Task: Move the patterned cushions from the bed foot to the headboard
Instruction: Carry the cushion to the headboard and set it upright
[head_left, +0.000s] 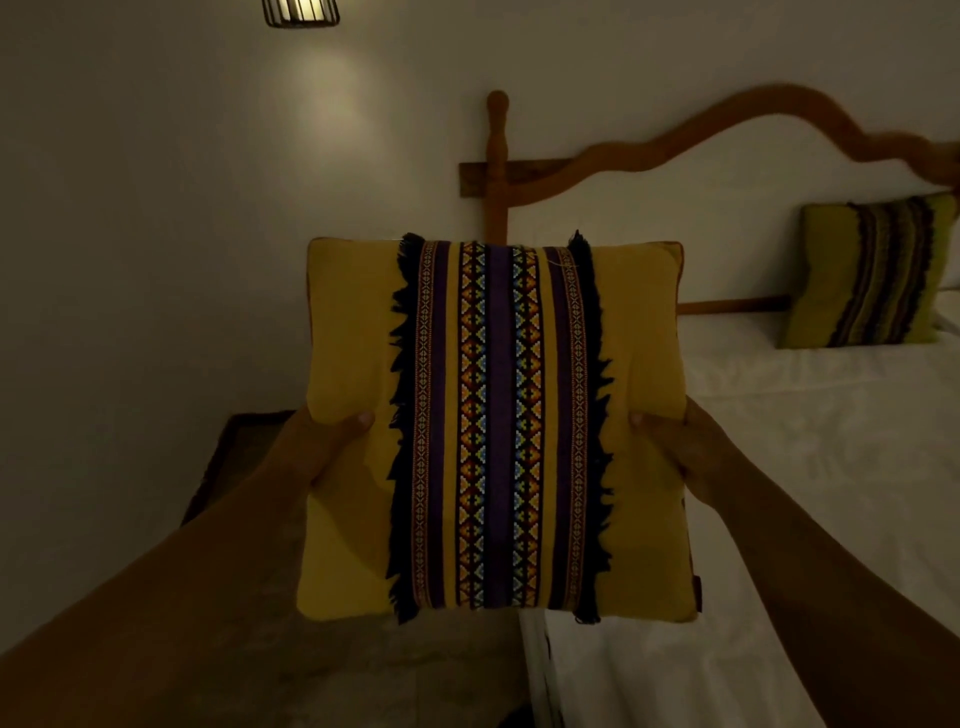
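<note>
**A fringed yellow cushion (493, 431) is held aloft beside the bed (779, 493), short of the curved wooden headboard (727, 124).**

The cushion is gripped at both side edges by the left hand (322, 441) and the right hand (680, 447), thumbs pressed into the soft cover. A green patterned cushion (872, 273) is seen propped at the far right, at the head end, so the task is judged partly done. The yellow one is not yet placed. Its square, plump cover is crossed by a woven geometric band edged with dark tassels.
</note>
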